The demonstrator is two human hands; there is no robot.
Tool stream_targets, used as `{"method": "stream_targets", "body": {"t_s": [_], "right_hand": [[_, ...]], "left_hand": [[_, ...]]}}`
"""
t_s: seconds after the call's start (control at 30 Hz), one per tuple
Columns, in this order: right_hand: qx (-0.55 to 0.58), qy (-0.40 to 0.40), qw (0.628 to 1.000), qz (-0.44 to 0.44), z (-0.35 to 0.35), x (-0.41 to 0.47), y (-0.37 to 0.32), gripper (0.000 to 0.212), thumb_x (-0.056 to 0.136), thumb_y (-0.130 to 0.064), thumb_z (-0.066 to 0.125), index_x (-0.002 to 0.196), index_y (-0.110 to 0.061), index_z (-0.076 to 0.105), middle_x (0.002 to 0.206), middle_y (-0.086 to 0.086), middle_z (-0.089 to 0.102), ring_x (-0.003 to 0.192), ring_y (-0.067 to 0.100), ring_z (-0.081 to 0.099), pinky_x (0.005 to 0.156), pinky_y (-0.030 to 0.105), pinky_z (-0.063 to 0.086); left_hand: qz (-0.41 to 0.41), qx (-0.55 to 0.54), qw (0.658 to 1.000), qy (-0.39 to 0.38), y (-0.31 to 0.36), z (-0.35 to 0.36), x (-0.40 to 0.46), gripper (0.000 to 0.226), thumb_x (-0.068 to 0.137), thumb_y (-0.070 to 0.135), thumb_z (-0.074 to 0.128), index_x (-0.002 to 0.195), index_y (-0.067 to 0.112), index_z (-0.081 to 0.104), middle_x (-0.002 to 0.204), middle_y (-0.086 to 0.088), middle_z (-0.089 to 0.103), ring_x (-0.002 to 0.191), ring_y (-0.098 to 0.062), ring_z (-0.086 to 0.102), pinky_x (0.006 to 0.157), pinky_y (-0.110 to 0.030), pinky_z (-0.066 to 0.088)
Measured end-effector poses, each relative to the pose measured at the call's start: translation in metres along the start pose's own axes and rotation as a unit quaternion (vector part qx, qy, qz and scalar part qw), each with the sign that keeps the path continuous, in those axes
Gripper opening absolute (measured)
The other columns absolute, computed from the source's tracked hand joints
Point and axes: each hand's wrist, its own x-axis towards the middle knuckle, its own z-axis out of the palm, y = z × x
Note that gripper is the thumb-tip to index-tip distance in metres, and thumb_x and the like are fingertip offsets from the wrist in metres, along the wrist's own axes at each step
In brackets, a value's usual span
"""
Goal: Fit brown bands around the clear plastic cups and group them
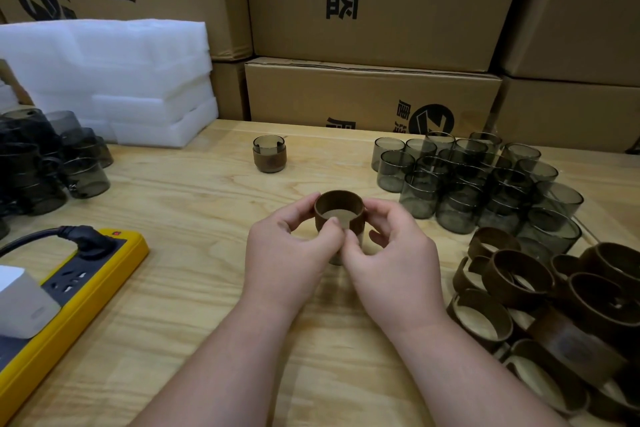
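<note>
Two hands meet at mid-table over a single brown band (338,210), an open ring with a split on its near side. Left hand (291,253) — thumb and forefinger pinch the band's left wall and near edge. Right hand (391,253) — curled fingers grip the band's right side, thumb at the split. A clear cup (337,258) shows faintly beneath the band, mostly hidden by the fingers; how far it sits inside cannot be told. Far centre on the wooden table (194,253): one finished cup with band (269,153), upright and alone. Right, far: a cluster of bare smoky cups (478,184), standing close together. Right, near: a heap of loose bands (540,305), touching and overlapping. Left, far: more dark cups (52,163) and stacked white foam sheets (114,80). Left, near: a yellow power strip (69,291) with one black plug (90,239) inserted. Cardboard cartons (374,10) line the far edge.
</note>
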Motion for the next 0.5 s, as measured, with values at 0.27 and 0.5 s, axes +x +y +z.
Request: {"method": "stream_targets", "body": {"t_s": [0.27,0.5], "right_hand": [[0.009,0.003,0.999,0.042,-0.001,0.002,0.002,0.034,0.083,-0.016,0.075,0.109,-0.036,0.064,0.095,-0.024,0.072,0.095,-0.006,0.069,0.085,0.027,0.060],[-0.033,-0.002,0.998,0.060,-0.003,0.001,-0.004,0.036,0.083,-0.022,0.076,0.115,-0.035,0.066,0.090,-0.027,0.068,0.091,-0.006,0.069,0.082,0.030,0.060]], "left_hand": [[0.005,0.023,1.000,-0.011,0.007,0.004,-0.003,0.039,0.077,0.014,0.081,0.096,0.046,0.071,0.084,0.043,0.068,0.091,0.022,0.063,0.073,0.003,0.042],[-0.040,0.027,0.999,-0.002,0.011,0.004,-0.002,0.041,0.059,0.049,0.070,0.100,0.048,0.075,0.093,0.031,0.075,0.077,0.002,0.071,0.078,-0.026,0.058]]}}
